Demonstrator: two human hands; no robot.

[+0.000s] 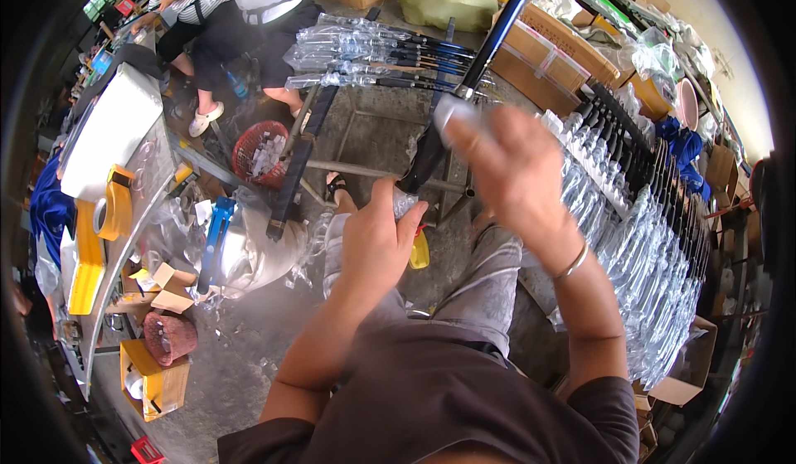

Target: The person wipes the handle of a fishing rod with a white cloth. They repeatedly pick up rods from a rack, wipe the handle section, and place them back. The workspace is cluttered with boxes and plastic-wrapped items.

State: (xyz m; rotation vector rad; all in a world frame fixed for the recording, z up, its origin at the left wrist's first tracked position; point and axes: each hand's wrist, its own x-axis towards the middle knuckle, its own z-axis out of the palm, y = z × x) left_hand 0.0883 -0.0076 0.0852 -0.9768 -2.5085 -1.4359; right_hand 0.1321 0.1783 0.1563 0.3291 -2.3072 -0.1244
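Note:
A dark fishing rod slants up and away in front of me, with a black handle toward my body. My left hand is closed round its lower end, where clear plastic shows between the fingers. Beside the handle, higher up, my right hand is smeared by motion. A white wad, perhaps cloth or film, shows at its fingertips against the rod; its exact kind is too blurred to tell. Beyond the rod, several plastic-wrapped rods lie across a metal rack.
Many wrapped rods lean in a row at my right, near cardboard boxes. A red basket stands on the floor ahead left. At left is a bench with yellow tape rolls. Two people work at the far left.

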